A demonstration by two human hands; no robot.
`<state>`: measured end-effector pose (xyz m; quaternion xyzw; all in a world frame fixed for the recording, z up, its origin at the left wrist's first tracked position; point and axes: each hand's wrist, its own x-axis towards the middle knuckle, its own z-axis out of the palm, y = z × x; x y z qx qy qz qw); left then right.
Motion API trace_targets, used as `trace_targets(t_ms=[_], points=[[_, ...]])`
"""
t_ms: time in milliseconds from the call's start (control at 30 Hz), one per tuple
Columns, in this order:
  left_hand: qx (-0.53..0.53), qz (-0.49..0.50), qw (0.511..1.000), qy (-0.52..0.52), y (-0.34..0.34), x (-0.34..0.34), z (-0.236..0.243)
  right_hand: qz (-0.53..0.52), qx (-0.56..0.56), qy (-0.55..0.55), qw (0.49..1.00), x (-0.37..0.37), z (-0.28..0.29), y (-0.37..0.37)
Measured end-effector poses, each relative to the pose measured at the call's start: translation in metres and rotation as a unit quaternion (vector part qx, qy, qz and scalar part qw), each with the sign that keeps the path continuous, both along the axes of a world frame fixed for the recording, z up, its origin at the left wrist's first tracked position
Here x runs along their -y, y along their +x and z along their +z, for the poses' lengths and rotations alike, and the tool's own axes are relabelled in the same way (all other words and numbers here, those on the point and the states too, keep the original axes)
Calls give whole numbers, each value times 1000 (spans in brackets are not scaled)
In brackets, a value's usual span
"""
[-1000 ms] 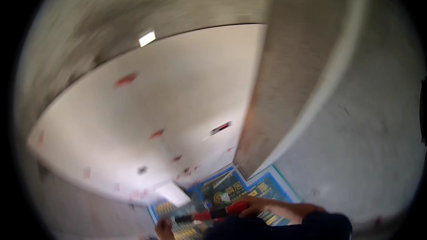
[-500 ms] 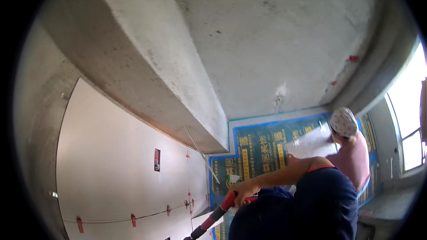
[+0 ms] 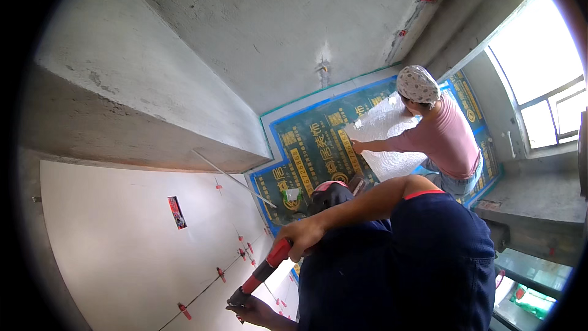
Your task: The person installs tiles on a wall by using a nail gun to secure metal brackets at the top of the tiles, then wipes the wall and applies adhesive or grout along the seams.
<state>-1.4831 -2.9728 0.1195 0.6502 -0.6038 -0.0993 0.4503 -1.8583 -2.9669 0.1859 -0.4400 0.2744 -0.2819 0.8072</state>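
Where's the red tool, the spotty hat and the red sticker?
red tool (image 3: pixel 266 268), head view, middle of its red shaft.
spotty hat (image 3: pixel 418 83), head view, top of the hat.
red sticker (image 3: pixel 176 212), head view, its middle.

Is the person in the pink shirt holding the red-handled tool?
No, the person in the pink shirt touches a white sheet; the red-handled tool is held by someone else.

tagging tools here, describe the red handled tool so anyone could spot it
Find the big white tiled surface at lower left, then the person in navy beside it. The tool is the red-and-black bar gripped in that person's two hands, far longer than the small red clips dotting the tile joints.
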Motion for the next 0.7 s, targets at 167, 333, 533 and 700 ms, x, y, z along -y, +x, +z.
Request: trace_targets(t_ms=[167,333,533,700], points=[[-195,-22,976,96,-5,-3,21,-40,6,-34,999,6,-5,11],[-331,4,942,56,81,-18,-43,56,-43,-83,994,33,2,12],[-637,47,769,29,52,-56,43,170,-68,-147,972,54,1,81],[-782,50,620,-43,41,-42,89,147,-17,-164,975,48,0,103]])
